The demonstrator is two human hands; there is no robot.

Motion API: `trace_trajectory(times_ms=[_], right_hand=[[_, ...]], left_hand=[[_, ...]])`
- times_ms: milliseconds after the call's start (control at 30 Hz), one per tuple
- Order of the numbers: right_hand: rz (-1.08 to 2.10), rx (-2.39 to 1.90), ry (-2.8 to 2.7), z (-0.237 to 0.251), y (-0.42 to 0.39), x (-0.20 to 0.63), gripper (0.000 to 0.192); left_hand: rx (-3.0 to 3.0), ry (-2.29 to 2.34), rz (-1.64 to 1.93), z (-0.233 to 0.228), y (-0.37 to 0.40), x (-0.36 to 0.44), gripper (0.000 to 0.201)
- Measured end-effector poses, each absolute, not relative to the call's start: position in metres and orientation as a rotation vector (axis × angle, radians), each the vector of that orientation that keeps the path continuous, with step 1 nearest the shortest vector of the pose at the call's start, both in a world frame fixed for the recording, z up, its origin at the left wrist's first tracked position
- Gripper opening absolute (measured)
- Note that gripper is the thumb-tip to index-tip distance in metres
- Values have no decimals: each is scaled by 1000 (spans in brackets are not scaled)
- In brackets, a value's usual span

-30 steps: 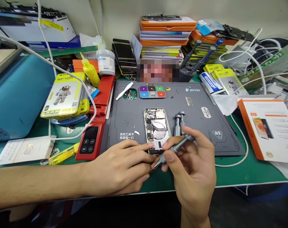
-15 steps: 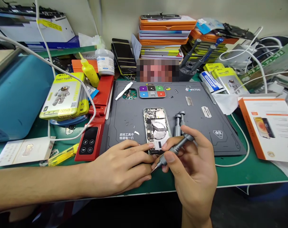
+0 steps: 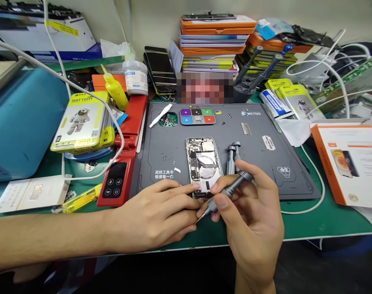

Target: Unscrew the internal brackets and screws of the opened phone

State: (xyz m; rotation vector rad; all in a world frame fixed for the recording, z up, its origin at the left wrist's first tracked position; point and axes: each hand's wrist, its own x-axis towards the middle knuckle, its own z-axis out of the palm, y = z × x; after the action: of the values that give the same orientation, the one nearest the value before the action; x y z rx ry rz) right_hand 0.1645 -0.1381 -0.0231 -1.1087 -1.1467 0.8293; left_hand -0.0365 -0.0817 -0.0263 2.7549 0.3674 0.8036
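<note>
On the dark mat lies an opened phone [image 3: 207, 168], its frame bare and inner parts exposed. My left hand [image 3: 160, 216] reaches in from the left, fingers extended, the index fingertip resting on the phone's lower part; the thumb is hidden. My right hand [image 3: 253, 222] is closed around a grey screwdriver [image 3: 231, 190], held slanted with its tip down to the left. That tip is beside my left fingertips, below the phone's bottom edge; whether it touches anything I cannot tell. Two more screwdrivers [image 3: 231, 157] lie just right of the phone.
The grey mat [image 3: 262, 167] carries a coloured block tray [image 3: 197, 116], a white pry tool [image 3: 160, 116] and small loose parts. A red device [image 3: 114, 181] and battery packs [image 3: 78, 122] stand left. An orange-white box [image 3: 351, 163] is right. White cables [image 3: 317, 204] cross the bench.
The view has shifted slightly. My hands, the screwdriver and the phone keep nearly the same positions relative to each other.
</note>
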Motion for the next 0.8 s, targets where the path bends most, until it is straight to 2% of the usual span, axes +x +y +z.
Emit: trace_trajectory(times_ms=[533,633,800], right_hand=[[753,-1133,-1097,-25,-136,167,44],[527,-1132,-1066,-25,-133,165,46],[-62,-1056,-1416,-22,-118,163,71]], left_hand=[[2766,378,805,-27,-82,-38,25],[2792,369,809,-28,-83,-38,25],[2824,329,900,-31,-84,-38,25]])
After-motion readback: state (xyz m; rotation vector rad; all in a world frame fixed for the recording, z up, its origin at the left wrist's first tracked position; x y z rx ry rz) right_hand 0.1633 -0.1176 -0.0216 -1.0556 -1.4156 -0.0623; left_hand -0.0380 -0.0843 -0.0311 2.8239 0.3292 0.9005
